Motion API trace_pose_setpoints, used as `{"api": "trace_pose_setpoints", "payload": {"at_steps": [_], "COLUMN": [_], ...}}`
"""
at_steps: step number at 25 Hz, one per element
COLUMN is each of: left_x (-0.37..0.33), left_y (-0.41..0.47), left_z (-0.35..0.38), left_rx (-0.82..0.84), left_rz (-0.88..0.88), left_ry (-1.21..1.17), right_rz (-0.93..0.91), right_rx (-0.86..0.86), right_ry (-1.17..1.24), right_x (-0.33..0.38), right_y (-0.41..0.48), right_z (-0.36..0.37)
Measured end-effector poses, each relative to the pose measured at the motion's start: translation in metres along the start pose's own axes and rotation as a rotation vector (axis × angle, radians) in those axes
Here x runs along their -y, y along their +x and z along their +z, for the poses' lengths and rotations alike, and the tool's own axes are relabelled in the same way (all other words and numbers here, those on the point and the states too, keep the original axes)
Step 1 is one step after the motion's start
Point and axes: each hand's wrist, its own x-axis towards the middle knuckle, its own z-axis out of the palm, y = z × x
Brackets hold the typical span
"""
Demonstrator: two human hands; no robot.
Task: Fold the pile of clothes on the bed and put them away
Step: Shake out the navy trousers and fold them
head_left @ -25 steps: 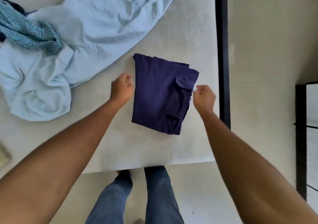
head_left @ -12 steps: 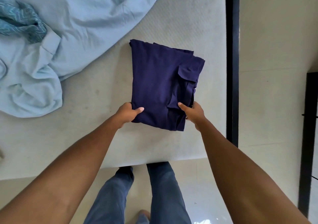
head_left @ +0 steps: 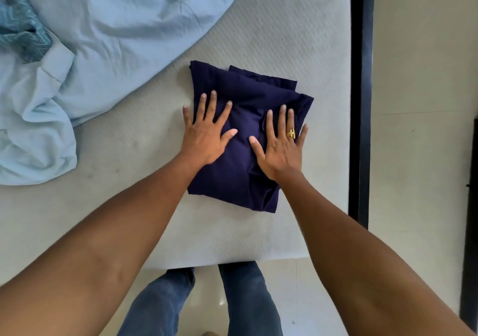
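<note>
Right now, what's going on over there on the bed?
A person stands at the edge of the mattress with both hands flat on a folded navy garment. The left hand and right hand press down on it with fingers spread. To the left, a light blue garment and a teal patterned cloth lie crumpled and not yet folded.

The dark navy cloth garment (head_left: 238,178), folded into a thick rectangle with layered edges at its far side, lies flat near the right edge of the white quilted mattress (head_left: 284,38). My left hand (head_left: 204,139) and right hand (head_left: 280,149) press on it, fingers spread. The crumpled pale blue cotton garment (head_left: 116,38) sprawls unfolded over the mattress's far left part. A teal zigzag-patterned cloth (head_left: 20,33) is bunched against it at the mattress's left edge.
</note>
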Motion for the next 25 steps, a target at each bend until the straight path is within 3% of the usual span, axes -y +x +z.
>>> {"api": "trace_pose_setpoints", "payload": {"at_steps": [1,3,6,8,9,14,16,21,25], "left_x": [0.006,0.011,0.005,0.004,0.006,0.029,0.028,0.015,0.000], "left_y": [0.005,-0.003,-0.044,-0.064,-0.066,-0.047,-0.045,-0.033,-0.001], "left_z": [0.004,0.001,-0.005,-0.006,-0.003,-0.022,-0.041,-0.101,-0.166], "left_rx": [0.026,-0.063,-0.267,-0.063,0.060,0.454,0.574,0.473,0.350], "left_rz": [0.021,-0.011,-0.427,-0.699,-0.714,-0.655,-0.617,-0.474,-0.263], "left_ry": [-0.019,-0.169,-0.644,-0.947,-1.029,-1.560,-1.647,-1.750,-1.791], "right_rz": [0.009,0.028,0.319,0.679,0.753,0.613,0.591,0.506,0.317], "right_rx": [0.031,-0.079,-0.335,-0.195,-0.063,0.341,0.422,0.263,0.064], "right_ry": [0.037,0.185,0.647,1.105,1.218,1.576,1.642,1.713,1.803], "right_x": [0.000,-0.001,-0.009,-0.009,-0.012,-0.037,-0.032,-0.031,-0.053], "right_y": [0.005,0.004,-0.021,-0.035,-0.037,-0.013,-0.007,0.001,0.033], "right_z": [0.002,-0.006,-0.018,-0.022,-0.022,-0.035,-0.044,-0.084,-0.158]}}
